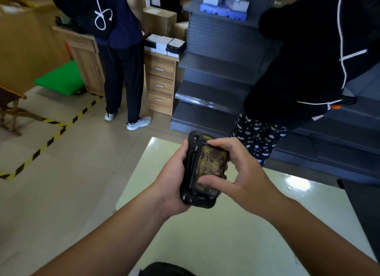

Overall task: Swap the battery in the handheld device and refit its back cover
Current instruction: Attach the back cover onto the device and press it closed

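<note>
The left hand [174, 179] grips one black device [202, 173] above the table's [236, 245] far left corner; the right hand [236, 169] pinches the battery [211, 164] in its open back. Beyond stand two people, one desk [160, 84] and grey shelves [216, 70].

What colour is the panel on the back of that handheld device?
Mottled brown and yellowish, on the panel set in the black handheld device, seen from the head view.

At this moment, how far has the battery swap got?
Done: the back cover looks off, none in view. In hand: the left hand holds the black handheld device, while the right hand pinches the mottled brown-gold battery at its bay; whether it is going in or coming out is unclear. Left: refitting the cover.
</note>
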### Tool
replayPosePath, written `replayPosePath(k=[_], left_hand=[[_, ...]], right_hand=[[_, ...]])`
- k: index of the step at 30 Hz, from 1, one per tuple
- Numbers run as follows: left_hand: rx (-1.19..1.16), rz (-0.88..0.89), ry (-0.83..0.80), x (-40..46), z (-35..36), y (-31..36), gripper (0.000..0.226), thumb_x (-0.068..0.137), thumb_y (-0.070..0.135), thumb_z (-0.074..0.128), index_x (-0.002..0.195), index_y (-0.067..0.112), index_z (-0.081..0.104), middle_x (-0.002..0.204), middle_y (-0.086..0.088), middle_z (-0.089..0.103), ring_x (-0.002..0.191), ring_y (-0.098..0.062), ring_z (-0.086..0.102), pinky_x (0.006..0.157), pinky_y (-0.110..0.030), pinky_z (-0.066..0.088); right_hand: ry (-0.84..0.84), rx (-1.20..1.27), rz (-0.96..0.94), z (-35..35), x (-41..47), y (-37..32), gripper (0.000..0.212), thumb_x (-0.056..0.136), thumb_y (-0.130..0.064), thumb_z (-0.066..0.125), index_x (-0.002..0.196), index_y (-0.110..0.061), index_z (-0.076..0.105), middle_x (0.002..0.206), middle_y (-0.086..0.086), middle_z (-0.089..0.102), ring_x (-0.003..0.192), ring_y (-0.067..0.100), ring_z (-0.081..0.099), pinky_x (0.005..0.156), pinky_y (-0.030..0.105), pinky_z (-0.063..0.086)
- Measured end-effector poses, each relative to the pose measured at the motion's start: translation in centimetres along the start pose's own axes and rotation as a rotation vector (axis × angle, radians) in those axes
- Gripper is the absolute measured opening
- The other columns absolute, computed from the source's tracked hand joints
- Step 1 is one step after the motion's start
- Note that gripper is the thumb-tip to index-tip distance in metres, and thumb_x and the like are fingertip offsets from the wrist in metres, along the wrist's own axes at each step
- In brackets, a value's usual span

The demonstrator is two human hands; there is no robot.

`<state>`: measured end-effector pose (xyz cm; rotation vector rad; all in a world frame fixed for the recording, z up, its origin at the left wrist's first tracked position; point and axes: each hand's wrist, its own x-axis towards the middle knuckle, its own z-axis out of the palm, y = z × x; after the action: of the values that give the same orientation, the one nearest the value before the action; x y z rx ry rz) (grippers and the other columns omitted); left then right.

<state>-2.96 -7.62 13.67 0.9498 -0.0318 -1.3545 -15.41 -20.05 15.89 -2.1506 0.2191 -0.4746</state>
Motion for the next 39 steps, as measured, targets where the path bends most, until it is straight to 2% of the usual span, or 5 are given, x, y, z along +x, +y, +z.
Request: replayPosePath(k=[10, 16, 19, 24, 39], left_hand=[[-0.062, 0.096, -0.103, -1.0, 1.2, 0.1, 0.069, 0.098, 0.068, 0.045, 0.128, 0.013, 0.073, 0.119, -0.015, 0.077, 0.101, -0.03, 0.075, 0.096, -0.051, 0.056], [-0.095, 0.121, -0.112, -1.2, 1.3, 0.0, 0.058, 0.101, 0.059, 0.049, 0.117, 0.012, 0.079, 0.113, -0.019, 0.077, 0.088, -0.034, 0.074, 0.074, -0.047, 0.063], [-0.116, 0.113, -0.073, -1.1, 1.5, -0.1, 0.068, 0.1, 0.064, 0.044, 0.124, 0.006, 0.072, 0.109, -0.022, 0.072, 0.078, -0.033, 0.07, 0.068, -0.044, 0.062], [-0.056, 0.111, -0.009, -1.1, 0.9, -0.3, 0.076, 0.097, 0.073, 0.04, 0.115, 0.008, 0.075, 0.097, -0.013, 0.073, 0.075, -0.026, 0.072, 0.06, -0.036, 0.06], [-0.185, 0.057, 0.036, -2.5, 1.7, -0.6, 0.064, 0.098, 0.067, 0.043, 0.106, 0.013, 0.077, 0.088, -0.014, 0.073, 0.066, -0.029, 0.071, 0.062, -0.041, 0.061]], right_hand=[[0.147, 0.351, 0.053, -1.4, 0.5, -3.0, 0.046, 0.08, -0.013, 0.091, 0.121, -0.018, 0.071, 0.112, 0.006, 0.079, 0.101, 0.024, 0.078, 0.082, 0.035, 0.066], [0.264, 0.212, 0.193, -3.9, 0.9, -3.5, 0.025, 0.099, -0.006, 0.068, 0.112, -0.026, 0.076, 0.1, 0.001, 0.079, 0.09, 0.016, 0.076, 0.066, 0.024, 0.062], [0.191, -0.115, 0.264, -4.4, 0.9, -3.9, 0.002, 0.089, -0.031, 0.077, 0.09, -0.032, 0.075, 0.087, -0.011, 0.076, 0.078, 0.007, 0.073, 0.062, 0.021, 0.06], [-0.07, -0.633, 0.352, -2.3, 0.7, -5.6, 0.073, 0.044, -0.1, 0.062, 0.092, -0.046, 0.058, 0.081, -0.025, 0.068, 0.077, -0.005, 0.063, 0.067, 0.028, 0.053], [-0.222, -0.779, 0.481, -1.9, 1.5, -8.1, 0.089, 0.042, -0.106, 0.05, 0.104, -0.042, 0.041, 0.077, -0.021, 0.061, 0.066, -0.006, 0.055, 0.055, 0.027, 0.037]])
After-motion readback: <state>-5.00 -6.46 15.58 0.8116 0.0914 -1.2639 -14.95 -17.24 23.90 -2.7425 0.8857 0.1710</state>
